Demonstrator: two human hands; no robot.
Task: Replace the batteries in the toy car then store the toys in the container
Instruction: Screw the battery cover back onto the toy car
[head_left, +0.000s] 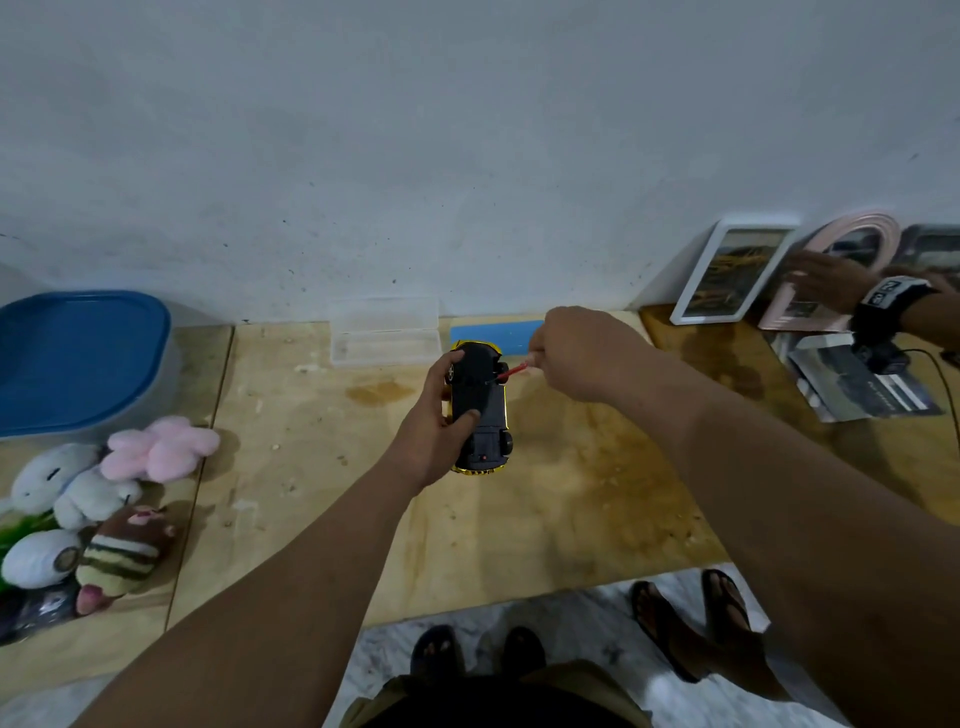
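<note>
The toy car (479, 405), yellow-bodied with a flat dark plastic underside, is held upside down above the pale, stained plywood surface (519, 519), its black wheels pointing up. The left hand (434, 436) wraps around the car's side, thumb pressed on the underside and fingers curled over the far end. The right hand (582, 351) is closed in a pinch around a thin red-handled screwdriver (511, 371), whose tip meets the car's underside near the far wheels. Just beyond the hands, against the scuffed white wall, lies a clear rectangular plastic case (384, 330), and beside it a flat blue slab (493, 332). Well to the left of the left hand stands the container (83, 364), a rounded tub with translucent walls capped by a smooth blue lid. Nearer the person on that side huddle soft plush toys (104, 509): a fluffy pink one, white ones and a brown striped one. To the right of the right hand, another person's hand (826, 283), with a strapped device at the wrist, reaches among a white rectangular picture frame (732, 270) and a pink arched frame (852, 249) leaning on the wall. Sandalled feet stand on the marbled floor below.
</note>
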